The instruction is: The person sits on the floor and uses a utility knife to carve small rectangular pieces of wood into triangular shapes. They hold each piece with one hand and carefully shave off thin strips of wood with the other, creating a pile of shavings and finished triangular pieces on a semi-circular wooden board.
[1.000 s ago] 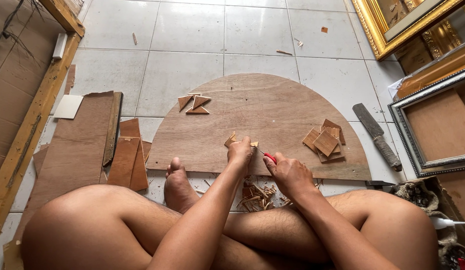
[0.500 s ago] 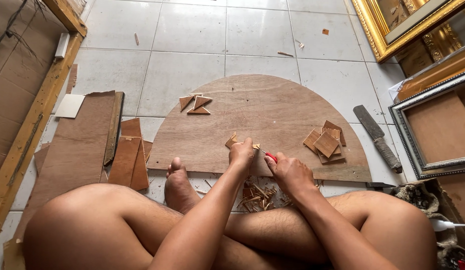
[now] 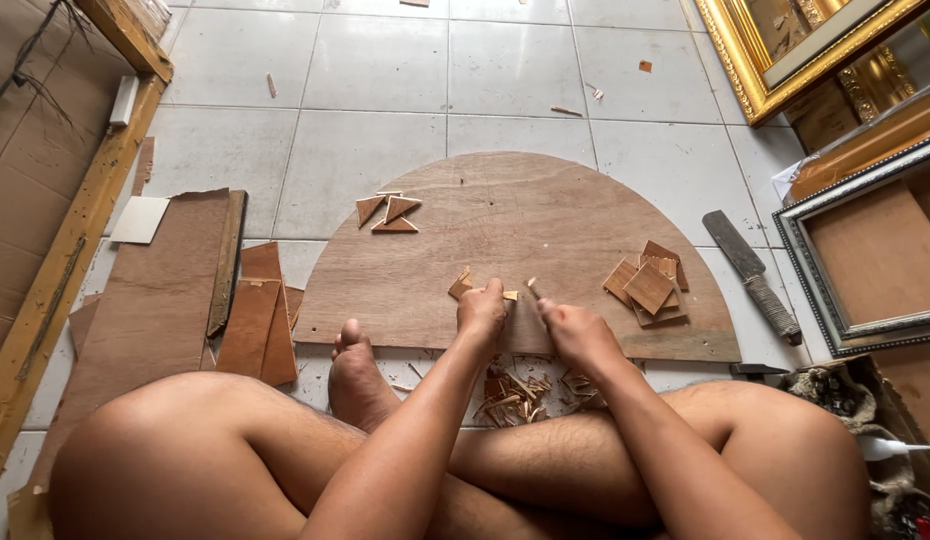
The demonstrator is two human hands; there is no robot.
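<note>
We sit on a pale tiled floor (image 3: pixel 385 60) beside gilt picture frames (image 3: pixel 785 50), our left hand (image 3: pixel 482 310) pinching a small tan wooden piece (image 3: pixel 508 296) over the half-round brown plywood board (image 3: pixel 505 215), our right hand (image 3: pixel 575 332) closed around a thin blade (image 3: pixel 533 288) touching it.

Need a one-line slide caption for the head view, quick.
Seated on a tiled floor, left hand and right hand work a small wood piece over a semicircular plywood board.
</note>
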